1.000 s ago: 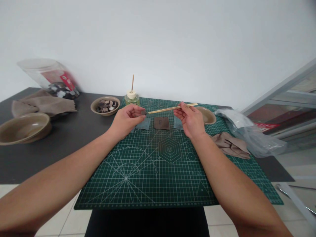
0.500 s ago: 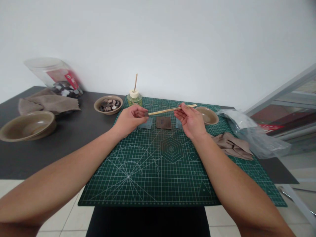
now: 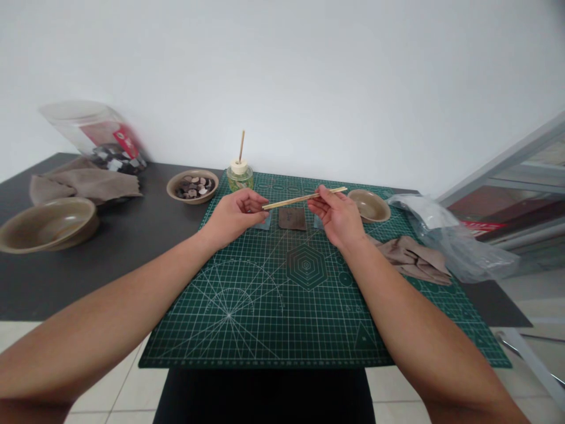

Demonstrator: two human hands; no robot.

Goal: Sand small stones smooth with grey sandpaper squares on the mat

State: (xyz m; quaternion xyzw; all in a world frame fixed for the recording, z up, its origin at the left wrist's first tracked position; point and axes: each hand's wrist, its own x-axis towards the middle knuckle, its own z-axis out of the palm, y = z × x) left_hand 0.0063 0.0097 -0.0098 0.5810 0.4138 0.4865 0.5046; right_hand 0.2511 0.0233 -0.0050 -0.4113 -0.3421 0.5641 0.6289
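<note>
My right hand [image 3: 339,217] is closed around a pair of thin wooden chopsticks [image 3: 291,201], held almost level above the cutting mat, tips to the left. Curled fingers of my left hand [image 3: 236,217] surround those tips; whether a small piece sits between them is hidden. Below lies a brown square patch [image 3: 292,218] on the green cutting mat [image 3: 265,330]. Partly covered by my hands, a blue-grey patch [image 3: 263,223] lies to its left and another bluish patch [image 3: 318,223] to its right. A shallow tan bowl [image 3: 373,207] stands just beyond my right hand.
On the left are a bowl of small dark and pale pieces [image 3: 193,187], a larger tan bowl [image 3: 48,227], a brown cloth [image 3: 86,182] and a clear container [image 3: 97,135]. A glass bottle [image 3: 239,175] with a stick stands behind. Another cloth [image 3: 412,259] and a plastic bag [image 3: 459,241] lie right.
The chopsticks have shifted slightly left and down with my right hand. The small dark piece seen at my left fingertips earlier no longer shows clearly.
</note>
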